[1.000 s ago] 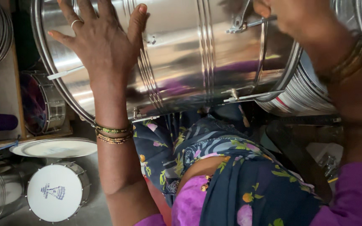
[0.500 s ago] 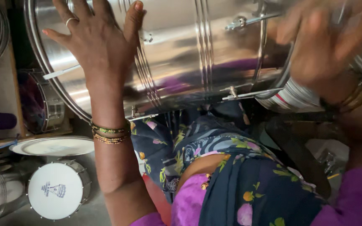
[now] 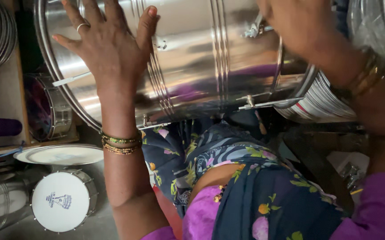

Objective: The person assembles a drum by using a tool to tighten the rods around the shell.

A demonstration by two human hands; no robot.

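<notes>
1. Left hand (image 3: 108, 46): pressing flat against the near side of the drum shell (image 3: 201, 58), fingers spread wide and gripping nothing; wearing a ring on one finger and a stack of bangles (image 3: 121, 144) at the wrist.
2. Right hand (image 3: 303, 29): hovering blurred at the shell's right end, beside the tension fittings (image 3: 254, 31); finger state impossible to tell, contact with the shell unclear; wearing gold bangles at the wrist.
3. Drum shell: lying on its side across the upper part of the view, above the lap, polished steel with raised ribs running around it, reflecting purple and dark cloth.
4. Tension rod (image 3: 263, 104): running along the lower right edge of the shell, just above the lap.
5. Second drum (image 3: 321, 104): sitting just behind the shell's right end, ribbed rim showing.
6. Small drum (image 3: 63, 200): lying on the floor at lower left, white head facing the camera, well apart from both hands.
7. White plate (image 3: 59, 154): resting just above the small drum.
8. Shelf (image 3: 5, 102): standing at the left, holding another shiny drum (image 3: 45, 109).
9. Floral cloth (image 3: 245, 178): covering the lap beneath the shell.
</notes>
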